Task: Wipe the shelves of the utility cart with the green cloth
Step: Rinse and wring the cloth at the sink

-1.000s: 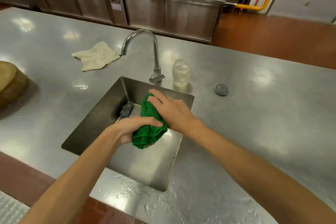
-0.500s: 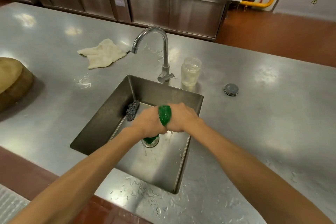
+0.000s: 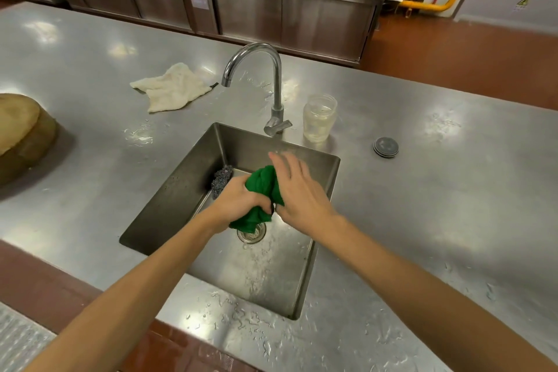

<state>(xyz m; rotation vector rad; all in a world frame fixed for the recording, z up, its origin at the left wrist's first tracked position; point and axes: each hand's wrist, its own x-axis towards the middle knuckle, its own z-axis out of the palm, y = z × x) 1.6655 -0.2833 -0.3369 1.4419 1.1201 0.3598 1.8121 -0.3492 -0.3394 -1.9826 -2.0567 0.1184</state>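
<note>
Over the sink (image 3: 181, 190), cloth (image 3: 261, 183) between both hands!
Fingers of the left hand (image 3: 241, 202) clamp round it; those of the right hand (image 3: 299, 190) lie straight, slightly apart, against it.

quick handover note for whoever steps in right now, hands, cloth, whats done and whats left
Left hand grips the twisted green cloth above the drain of the sink.
Right hand lies against the cloth's upper end, fingers straight.
Done: cloth looks wrung out; no water runs from the faucet.
Left: the utility cart is not in view; carry the cloth there and wipe its shelves.
</note>
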